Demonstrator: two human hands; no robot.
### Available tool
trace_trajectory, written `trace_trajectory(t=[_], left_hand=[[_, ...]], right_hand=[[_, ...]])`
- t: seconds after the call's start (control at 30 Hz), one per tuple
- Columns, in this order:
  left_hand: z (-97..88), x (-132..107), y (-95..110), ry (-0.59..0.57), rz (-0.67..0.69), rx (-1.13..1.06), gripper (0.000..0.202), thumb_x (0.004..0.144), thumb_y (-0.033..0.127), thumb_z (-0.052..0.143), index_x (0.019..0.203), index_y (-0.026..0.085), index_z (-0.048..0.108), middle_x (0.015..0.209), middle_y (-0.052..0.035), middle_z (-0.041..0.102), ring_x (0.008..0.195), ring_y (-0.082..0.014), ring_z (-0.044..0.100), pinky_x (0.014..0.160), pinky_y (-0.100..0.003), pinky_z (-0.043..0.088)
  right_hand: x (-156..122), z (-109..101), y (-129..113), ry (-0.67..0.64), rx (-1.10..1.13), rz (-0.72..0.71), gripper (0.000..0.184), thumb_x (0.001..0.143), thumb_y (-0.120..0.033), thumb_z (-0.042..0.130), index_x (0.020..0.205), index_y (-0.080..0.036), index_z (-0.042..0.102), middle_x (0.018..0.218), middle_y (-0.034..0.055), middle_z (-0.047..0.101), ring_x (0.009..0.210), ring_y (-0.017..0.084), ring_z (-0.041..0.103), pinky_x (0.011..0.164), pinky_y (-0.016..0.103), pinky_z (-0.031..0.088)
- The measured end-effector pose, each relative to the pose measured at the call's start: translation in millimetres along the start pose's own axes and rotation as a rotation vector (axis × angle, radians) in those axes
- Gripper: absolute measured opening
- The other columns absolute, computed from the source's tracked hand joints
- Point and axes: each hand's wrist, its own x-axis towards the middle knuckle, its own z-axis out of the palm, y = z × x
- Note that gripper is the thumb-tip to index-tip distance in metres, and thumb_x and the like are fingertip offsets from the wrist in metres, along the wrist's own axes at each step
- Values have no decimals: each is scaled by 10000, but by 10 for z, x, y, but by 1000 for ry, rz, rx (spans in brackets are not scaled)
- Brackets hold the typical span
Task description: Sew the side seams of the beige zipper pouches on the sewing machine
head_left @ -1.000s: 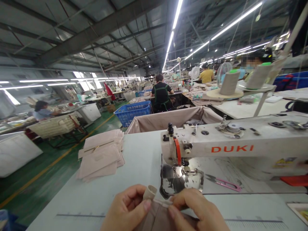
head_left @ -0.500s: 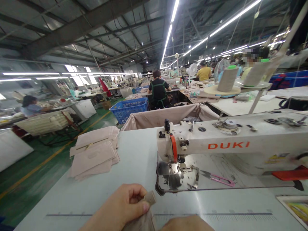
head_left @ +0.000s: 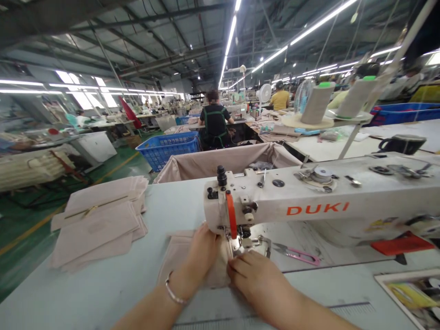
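Observation:
A beige fabric piece lies on the table at the needle end of the white sewing machine. My left hand, a bracelet on its wrist, grips the fabric to the left of the presser foot; its fingertips are partly hidden by the machine head. Close in front of the foot, my right hand has its fingers curled and pinched on the fabric's right edge. Pink-handled thread snips lie on the machine bed, to the right of my right hand.
On the table's left lies a stack of beige fabric pieces with a zipper on top. Behind the table are a cloth-lined bin and a blue basket. Thread cones stand behind the machine. A co-worker sits ahead, facing away.
Both hands have moved forward to the presser foot, taking the fabric from the table's front edge to the needle area. The fabric now lies spread beside the machine. The view has shifted right.

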Motion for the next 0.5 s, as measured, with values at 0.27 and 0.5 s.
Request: trace_trajectory(t=[0.27,0.5], left_hand=[[82,-445,-94,-58,320,79,376,909,29,525,1211,198,673,1267,-75,684,1204,-234,612,1094,-401,478],[52,-349,-170,-100,420,130,442,892,-29,509,1240,193,668,1230,-63,708,1197,-223,624,1091,-363,488]], right_hand=[[-177,100,-53,181,89,15,194,954,-141,579,1134,-145,651,1117,75,712,1023,194,630,884,329,526],[-113,35,-113,139,120,61,206,947,-72,520,1094,-131,651,1057,91,709,1005,203,632,877,337,507]])
